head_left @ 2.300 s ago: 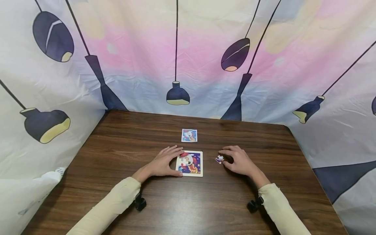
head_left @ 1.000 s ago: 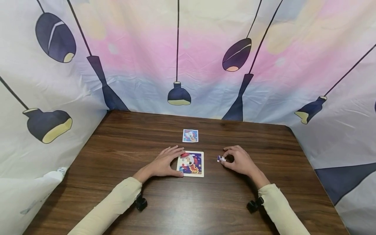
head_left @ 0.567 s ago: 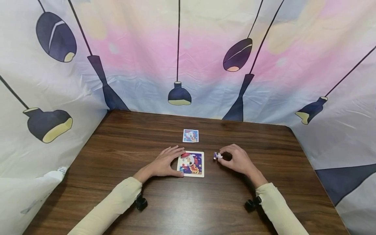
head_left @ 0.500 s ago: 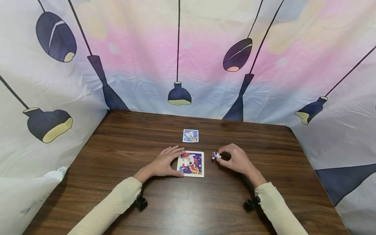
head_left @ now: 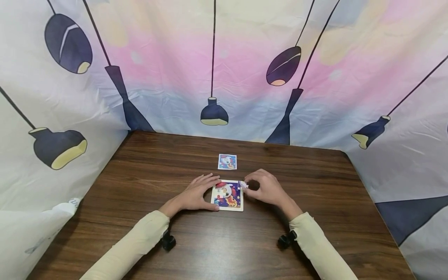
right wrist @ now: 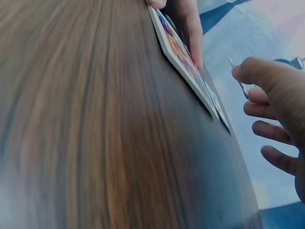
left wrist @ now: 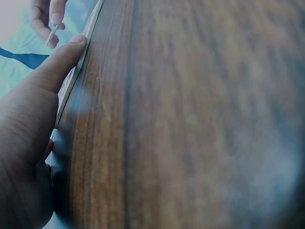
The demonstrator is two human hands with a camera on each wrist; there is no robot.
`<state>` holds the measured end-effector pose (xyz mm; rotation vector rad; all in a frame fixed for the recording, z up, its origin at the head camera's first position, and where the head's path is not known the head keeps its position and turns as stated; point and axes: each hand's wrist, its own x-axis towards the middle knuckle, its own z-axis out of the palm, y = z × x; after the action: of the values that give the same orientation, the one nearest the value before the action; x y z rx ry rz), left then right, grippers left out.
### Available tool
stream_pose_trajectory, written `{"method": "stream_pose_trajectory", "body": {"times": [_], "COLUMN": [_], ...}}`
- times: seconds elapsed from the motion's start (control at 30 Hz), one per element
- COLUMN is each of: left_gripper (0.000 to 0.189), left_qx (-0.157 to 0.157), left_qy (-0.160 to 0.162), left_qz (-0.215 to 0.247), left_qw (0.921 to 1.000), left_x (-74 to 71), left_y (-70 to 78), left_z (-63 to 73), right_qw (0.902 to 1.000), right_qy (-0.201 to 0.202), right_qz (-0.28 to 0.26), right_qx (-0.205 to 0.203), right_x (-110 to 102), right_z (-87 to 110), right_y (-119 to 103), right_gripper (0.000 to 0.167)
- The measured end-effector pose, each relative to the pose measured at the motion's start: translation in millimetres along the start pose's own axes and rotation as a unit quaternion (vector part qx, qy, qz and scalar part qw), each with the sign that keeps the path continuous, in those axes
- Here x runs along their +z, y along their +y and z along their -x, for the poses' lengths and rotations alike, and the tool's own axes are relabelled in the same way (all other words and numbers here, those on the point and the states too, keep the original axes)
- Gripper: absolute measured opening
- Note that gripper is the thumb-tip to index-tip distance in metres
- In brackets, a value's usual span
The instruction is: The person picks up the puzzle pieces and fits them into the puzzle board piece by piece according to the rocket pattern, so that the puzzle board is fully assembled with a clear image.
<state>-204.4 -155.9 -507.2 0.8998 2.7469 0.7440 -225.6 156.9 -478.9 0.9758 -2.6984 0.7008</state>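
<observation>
A small square jigsaw puzzle (head_left: 229, 198) with a pale frame lies on the table, showing a white-faced character in a red hat on dark blue. My left hand (head_left: 196, 194) rests at its left side, thumb on the near edge and fingertips on the far corner. Between thumb and forefinger, my right hand (head_left: 266, 188) pinches a puzzle piece (head_left: 242, 185), which overlaps the puzzle's far right corner in the head view. The right wrist view shows that piece (right wrist: 239, 78) edge-on and raised above the board, the other fingers (right wrist: 274, 131) loosely curled behind it.
Behind the puzzle lies a small picture card (head_left: 227, 161) with a matching image. The dark wooden table (head_left: 168, 155) ends at a cloth backdrop (head_left: 175, 70) printed with hanging lamps. Each cream sleeve (head_left: 318, 241) has a black camera at the wrist.
My right hand picked up the puzzle piece from the table on the right and carried it left to the puzzle's far right corner. The left hand has stayed on the puzzle.
</observation>
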Motion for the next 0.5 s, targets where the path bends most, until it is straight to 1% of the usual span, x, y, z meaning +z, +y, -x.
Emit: {"method": "stream_pose_trajectory", "body": {"times": [0.1, 0.23, 0.37, 0.5], "left_gripper": [0.102, 0.103, 0.103, 0.104], "left_qx": [-0.005, -0.010, -0.003, 0.002], "left_qy": [-0.001, -0.003, -0.001, 0.001], "left_qz": [0.000, -0.001, -0.001, 0.001], "left_qw": [1.0000, 0.9999, 1.0000, 1.0000], "left_x": [0.3, 0.6, 0.5, 0.4], "left_y": [-0.4, -0.7, -0.4, -0.7], "left_z": [-0.7, -1.5, -1.4, -1.0], "right_qw": [0.9999, 0.9997, 0.9991, 0.9987], "right_qy": [-0.010, -0.019, -0.027, -0.022], "right_qz": [-0.002, -0.002, -0.002, -0.002], "right_qx": [-0.001, -0.015, -0.032, -0.045], "right_x": [5, 14, 21, 27], "right_z": [-5.6, -11.8, -16.7, -21.6], "right_y": [-7, -16, -22, -28], "right_gripper": [0.030, 0.029, 0.026, 0.026]}}
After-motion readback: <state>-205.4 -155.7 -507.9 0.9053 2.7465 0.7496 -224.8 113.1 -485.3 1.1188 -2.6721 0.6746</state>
